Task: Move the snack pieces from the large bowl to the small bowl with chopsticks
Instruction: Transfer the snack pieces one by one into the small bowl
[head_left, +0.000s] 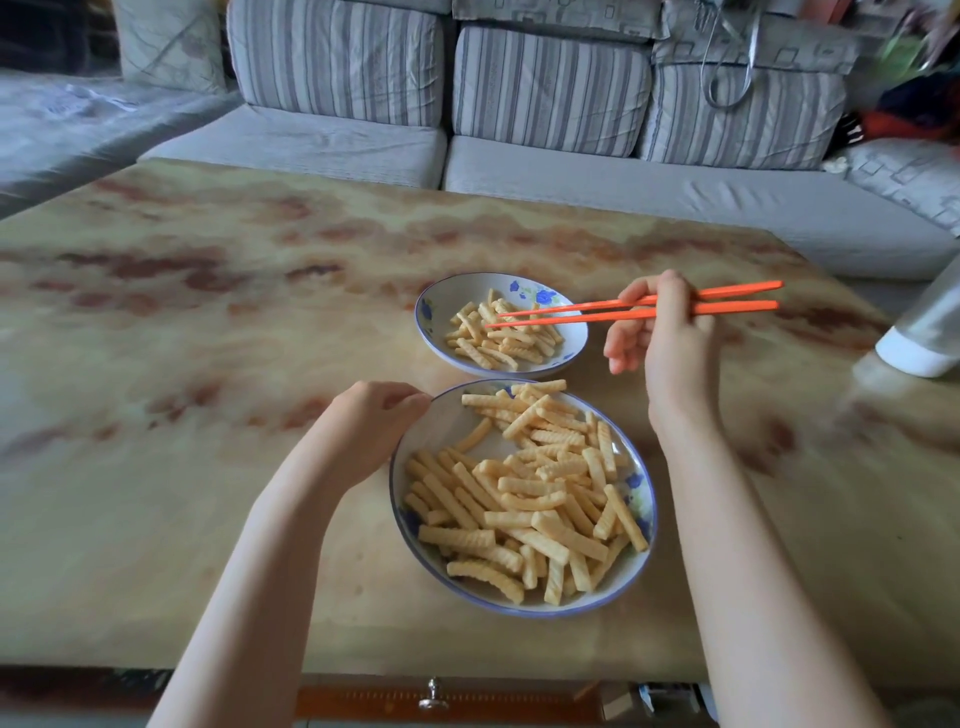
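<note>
- Over the small bowl (581, 340), on the far side of the table (208, 364), the right hand (670, 332) is clamped on the 2 chopsticks (587, 312). Their tips stand slightly apart, and no piece shows between them.
- The chopsticks lie almost level, long axis left to right, tips pointing left.
- The snack pieces (524, 493) left to move sit in the large bowl (447, 421), just beside the small bowl on its near side. That puts them toward the person and a little left of the right hand.
- These pieces lie crisscross, with no single long axis to line up on.
- The left hand (374, 421) holds the large bowl's far-left rim with curled fingers.
</note>
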